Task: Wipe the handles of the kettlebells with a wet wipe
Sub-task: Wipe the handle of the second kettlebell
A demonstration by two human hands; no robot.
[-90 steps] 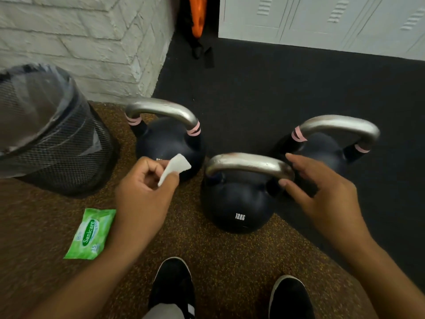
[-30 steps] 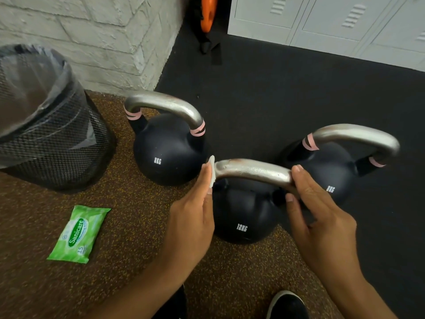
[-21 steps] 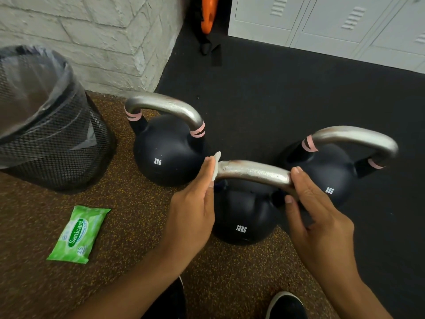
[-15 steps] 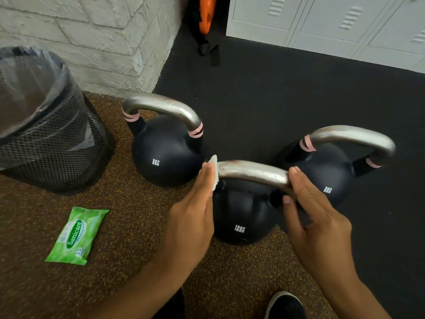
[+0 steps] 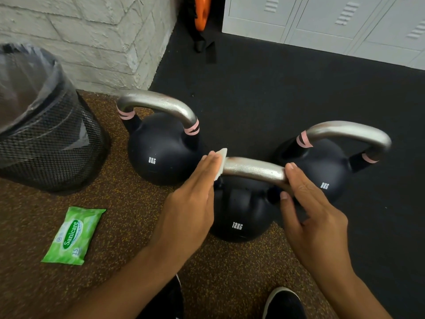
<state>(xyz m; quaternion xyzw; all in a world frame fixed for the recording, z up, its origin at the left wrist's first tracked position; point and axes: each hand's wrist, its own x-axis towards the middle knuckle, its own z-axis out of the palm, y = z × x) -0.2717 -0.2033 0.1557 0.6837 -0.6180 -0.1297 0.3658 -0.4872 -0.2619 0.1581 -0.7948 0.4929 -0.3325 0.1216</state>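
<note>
1. The 12KG kettlebell point(image 5: 239, 210) stands nearest; its steel handle point(image 5: 253, 168) has the left hand point(image 5: 190, 203) pressing a white wipe point(image 5: 221, 162) on its left end, fingers seemingly straight.
2. The right hand point(image 5: 310, 217) pinches the handle's right end.
3. Two 8KG kettlebells point(image 5: 158, 153) point(image 5: 322, 171) flank it behind.

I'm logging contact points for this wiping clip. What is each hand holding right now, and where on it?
The left hand presses the wet wipe against the left end of the 12KG kettlebell's handle; the right hand holds the handle's right end.
</note>
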